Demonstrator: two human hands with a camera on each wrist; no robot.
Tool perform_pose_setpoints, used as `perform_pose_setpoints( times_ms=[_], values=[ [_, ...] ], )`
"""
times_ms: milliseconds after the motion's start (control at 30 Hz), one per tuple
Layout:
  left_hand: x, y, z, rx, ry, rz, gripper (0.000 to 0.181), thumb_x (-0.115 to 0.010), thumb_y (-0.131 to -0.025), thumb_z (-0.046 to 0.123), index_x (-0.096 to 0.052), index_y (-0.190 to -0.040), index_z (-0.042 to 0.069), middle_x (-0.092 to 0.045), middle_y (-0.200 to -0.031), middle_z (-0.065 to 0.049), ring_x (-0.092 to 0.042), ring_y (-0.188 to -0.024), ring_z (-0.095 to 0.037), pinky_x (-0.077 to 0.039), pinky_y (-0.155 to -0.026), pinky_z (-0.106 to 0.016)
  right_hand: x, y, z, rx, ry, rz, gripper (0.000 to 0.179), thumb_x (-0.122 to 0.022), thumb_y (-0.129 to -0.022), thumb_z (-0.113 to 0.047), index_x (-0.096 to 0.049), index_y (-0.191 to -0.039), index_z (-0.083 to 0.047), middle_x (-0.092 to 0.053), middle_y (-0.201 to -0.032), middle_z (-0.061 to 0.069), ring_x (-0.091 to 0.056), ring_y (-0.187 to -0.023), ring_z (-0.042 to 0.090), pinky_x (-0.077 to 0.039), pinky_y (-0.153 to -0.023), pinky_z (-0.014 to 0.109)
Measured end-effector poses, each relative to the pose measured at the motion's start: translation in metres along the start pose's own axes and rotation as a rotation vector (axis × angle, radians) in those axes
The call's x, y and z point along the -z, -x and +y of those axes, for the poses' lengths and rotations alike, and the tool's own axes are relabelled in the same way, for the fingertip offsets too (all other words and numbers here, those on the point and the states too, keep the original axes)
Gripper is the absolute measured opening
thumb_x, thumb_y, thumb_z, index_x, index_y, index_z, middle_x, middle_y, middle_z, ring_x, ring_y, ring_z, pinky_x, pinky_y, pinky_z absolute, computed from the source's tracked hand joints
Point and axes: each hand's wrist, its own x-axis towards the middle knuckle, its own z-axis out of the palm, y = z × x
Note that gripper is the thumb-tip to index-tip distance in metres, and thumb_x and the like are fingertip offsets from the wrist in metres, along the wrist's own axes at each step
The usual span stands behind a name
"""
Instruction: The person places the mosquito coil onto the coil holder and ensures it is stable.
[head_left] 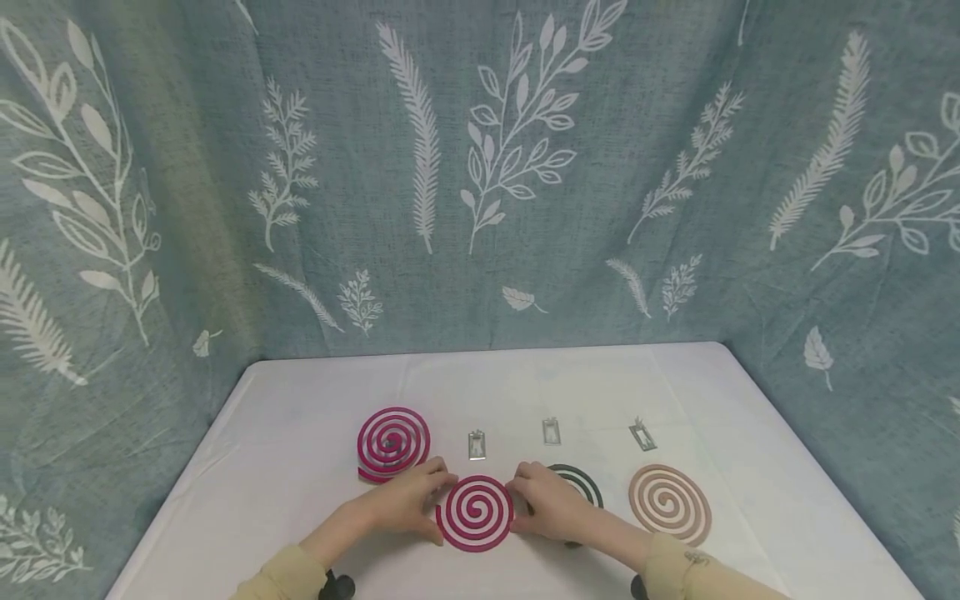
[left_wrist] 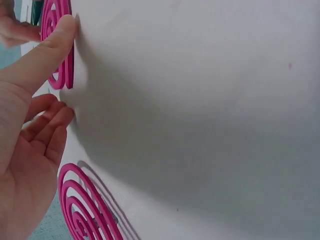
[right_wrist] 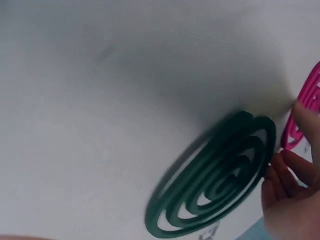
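One far-left coil [head_left: 392, 445]: pink, lying on the table [head_left: 330, 400]; something grey shows under its centre, perhaps a stand, though it is too small to be sure.
Left hand [head_left: 411, 498]: just beside the far-left coil, fingers bent round the left edge of the middle coil, thumb on its rim.
Middle coil [head_left: 476, 511]: pink, between the two hands, at the near part of the table; whether it is lifted at all is hard to tell.
Its handling: looks light, stiff and rather brittle, with thin turns that could snap if twisted; the outer rim, taken at opposite sides and kept level, seems the safest hold.
Left stand [head_left: 472, 447]: small, metal, beyond the middle coil.
Right hand [head_left: 551, 504]: fingers curled at the middle coil's right edge, thumb against its rim.
Centre stand [head_left: 545, 432]: metal, beyond the right hand.
Green coil [right_wrist: 200, 170]: flat on the table, partly behind the right hand in the head view.
Right stand [head_left: 637, 439]: metal, tilted askew, beyond the tan coil.
Tan coil [head_left: 666, 502]: farthest right, apart from both hands.
Containers: none shows in any view.
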Motion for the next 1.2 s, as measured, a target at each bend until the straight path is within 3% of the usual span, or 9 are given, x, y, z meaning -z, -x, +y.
perform_pose_setpoints(
  times_ms=[133, 300, 467, 733, 867, 1033, 1200],
  values=[
    [0.002, -0.002, -0.001, -0.003, 0.022, -0.021, 0.072, -0.084, -0.068, 0.029, -0.055, -0.129, 0.003, -0.051, -0.105, 0.003, -0.047, -0.089, -0.009, -0.047, -0.078, -0.020, 0.003, 0.001, -0.003, -0.003, 0.013, -0.044, 0.056, -0.080, -0.070, -0.040, -0.066, -0.114, -0.009, -0.055, -0.091, -0.007, -0.039, -0.076, 0.001, -0.040, -0.066, 0.017],
    [0.000, -0.002, -0.005, -0.029, 0.062, -0.004, 0.066, -0.084, -0.068, 0.027, -0.059, -0.124, 0.004, -0.048, -0.101, 0.003, -0.044, -0.084, -0.008, -0.041, -0.070, -0.017, 0.001, 0.000, -0.005, -0.010, -0.012, -0.038, 0.056, -0.081, -0.070, -0.039, -0.066, -0.114, -0.008, -0.054, -0.091, -0.008, -0.039, -0.078, 0.001, -0.041, -0.068, 0.017],
    [-0.004, -0.001, -0.010, -0.009, 0.095, 0.018, 0.064, -0.084, -0.068, 0.030, -0.061, -0.124, 0.007, -0.049, -0.101, 0.006, -0.044, -0.088, -0.007, -0.042, -0.074, -0.018, -0.002, -0.001, -0.003, -0.024, -0.092, -0.033, 0.055, -0.081, -0.071, -0.035, -0.065, -0.115, -0.007, -0.054, -0.093, -0.007, -0.040, -0.080, 0.001, -0.042, -0.070, 0.017],
    [-0.006, 0.001, -0.014, -0.046, 0.095, 0.061, 0.064, -0.084, -0.067, 0.032, -0.062, -0.123, 0.009, -0.055, -0.103, 0.008, -0.049, -0.094, -0.006, -0.046, -0.085, -0.024, -0.009, -0.001, 0.004, -0.008, -0.197, 0.010, 0.057, -0.079, -0.071, -0.037, -0.062, -0.116, -0.006, -0.055, -0.097, -0.006, -0.042, -0.085, 0.002, -0.044, -0.075, 0.019],
    [-0.005, -0.001, -0.017, -0.072, 0.088, 0.096, 0.067, -0.084, -0.067, 0.034, -0.061, -0.124, 0.008, -0.060, -0.103, 0.009, -0.056, -0.098, -0.007, -0.048, -0.091, -0.026, -0.011, 0.000, 0.011, 0.017, -0.254, 0.042, 0.061, -0.076, -0.073, -0.040, -0.058, -0.121, -0.006, -0.056, -0.103, -0.004, -0.049, -0.094, 0.007, -0.046, -0.083, 0.022],
    [0.004, -0.001, -0.015, -0.094, 0.148, 0.147, 0.069, -0.082, -0.070, 0.033, -0.057, -0.128, 0.004, -0.064, -0.101, 0.006, -0.060, -0.096, -0.009, -0.050, -0.089, -0.029, -0.002, 0.000, 0.018, 0.047, -0.385, 0.077, 0.061, -0.073, -0.078, -0.035, -0.053, -0.128, -0.007, -0.060, -0.115, 0.002, -0.057, -0.108, 0.020, -0.047, -0.094, 0.034],
    [0.015, 0.000, -0.011, -0.189, 0.168, 0.237, 0.066, -0.079, -0.074, 0.032, -0.056, -0.128, 0.000, -0.065, -0.096, 0.003, -0.061, -0.091, -0.006, -0.052, -0.078, -0.031, 0.015, -0.005, 0.019, 0.039, -0.538, 0.060, 0.060, -0.071, -0.083, -0.028, -0.047, -0.135, -0.008, -0.065, -0.112, 0.004, -0.062, -0.102, 0.018, -0.052, -0.088, 0.030]
  ],
)
